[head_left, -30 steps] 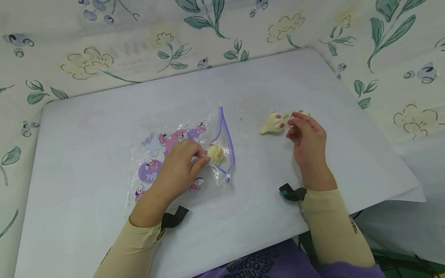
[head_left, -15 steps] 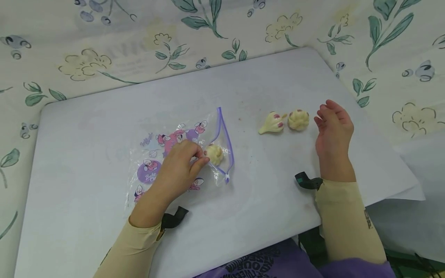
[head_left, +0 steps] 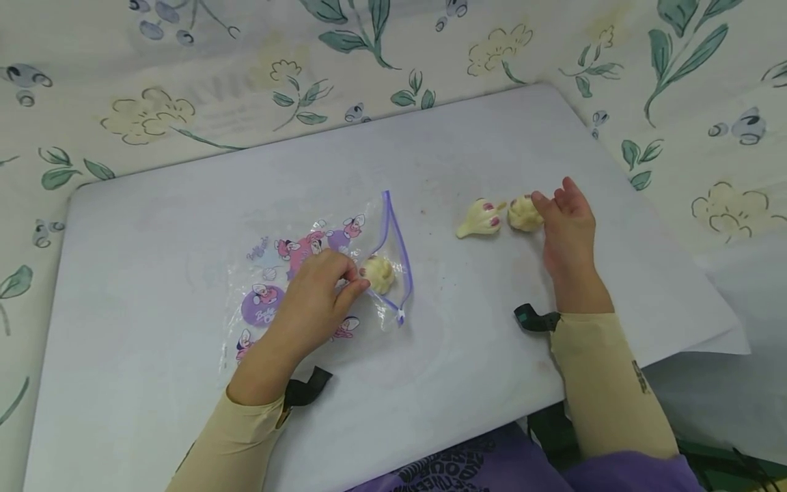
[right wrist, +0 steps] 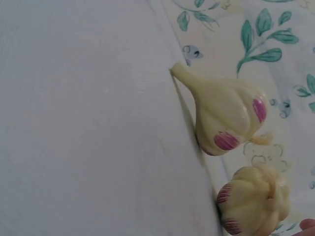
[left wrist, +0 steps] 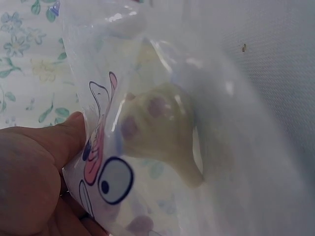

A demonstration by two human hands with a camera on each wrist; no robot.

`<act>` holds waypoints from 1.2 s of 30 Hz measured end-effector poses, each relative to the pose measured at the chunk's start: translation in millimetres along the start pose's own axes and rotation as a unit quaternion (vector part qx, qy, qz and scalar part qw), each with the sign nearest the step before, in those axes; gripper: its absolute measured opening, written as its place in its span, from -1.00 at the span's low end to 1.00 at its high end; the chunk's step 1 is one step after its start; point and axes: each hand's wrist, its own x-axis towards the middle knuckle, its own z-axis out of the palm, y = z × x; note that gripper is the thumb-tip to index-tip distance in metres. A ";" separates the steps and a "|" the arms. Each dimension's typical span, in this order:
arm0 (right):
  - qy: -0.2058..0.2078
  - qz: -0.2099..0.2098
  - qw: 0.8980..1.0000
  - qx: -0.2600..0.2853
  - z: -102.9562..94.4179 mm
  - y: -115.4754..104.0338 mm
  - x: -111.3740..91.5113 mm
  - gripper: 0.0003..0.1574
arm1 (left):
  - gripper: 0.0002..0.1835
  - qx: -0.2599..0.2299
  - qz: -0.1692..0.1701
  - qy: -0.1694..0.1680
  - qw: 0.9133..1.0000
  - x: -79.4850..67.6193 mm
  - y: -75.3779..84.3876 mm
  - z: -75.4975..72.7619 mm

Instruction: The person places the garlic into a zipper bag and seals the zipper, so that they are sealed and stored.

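My left hand [head_left: 315, 295] pinches the upper layer of a clear zip bag [head_left: 263, 305] printed with pink and purple cartoon figures. Just inside the bag's purple-edged mouth lies one garlic bulb [head_left: 378, 275]; the left wrist view shows its stem and purple patches through the plastic. On the right, two more cream garlic bulbs lie side by side: a stemmed one [head_left: 479, 219] and a rounder one [head_left: 524, 213]. My right hand [head_left: 568, 236] is beside the rounder bulb, fingers extended, its thumb overlapping the bulb's right edge. In the right wrist view only a fingertip [right wrist: 307, 225] shows.
A white-covered table [head_left: 154, 273] carries everything, with small brown specks near its middle. Floral cloth [head_left: 240, 82] hangs behind and to the right. A loose sheet corner [head_left: 725, 342] sticks out at the right edge.
My right hand has let go of the rounder garlic bulb, moved off to the right, then come back left to its edge. The left hand keeps its hold on the bag.
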 end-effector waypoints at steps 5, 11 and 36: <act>-0.001 0.026 0.999 -0.040 -0.5 6.3 4.8 0.13 | -0.80 0.003 0.003 0.003 1.000 -0.9 -0.5 1.0; 0.006 0.026 0.998 -0.061 -2.3 12.3 9.0 0.07 | -0.79 0.004 0.005 0.004 1.000 -1.1 1.7 0.7; 0.034 0.022 0.993 -0.109 -2.2 22.1 16.8 -0.26 | -0.79 0.004 -0.003 -0.005 1.000 -2.1 4.0 0.9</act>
